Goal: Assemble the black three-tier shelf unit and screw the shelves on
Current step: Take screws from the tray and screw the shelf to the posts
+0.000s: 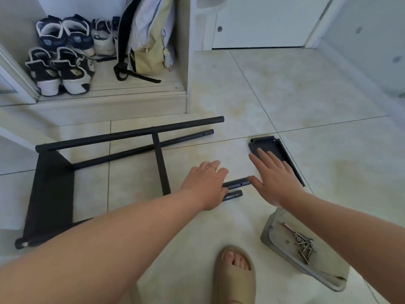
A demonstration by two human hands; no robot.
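Two tube ends [236,184] lie between the fingers [254,181].

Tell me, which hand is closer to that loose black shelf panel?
Right. The right hand has fingertips over the loose black shelf panel; the left hand holds a frame tube, apart from the panel, to its left.

Short tubes [236,184] partly under left hand [205,183]

Both forearms reach to mid-frame. The left hand [205,185] bends its fingers down, tips hidden; the right hand [275,178] is flat, fingers spread.
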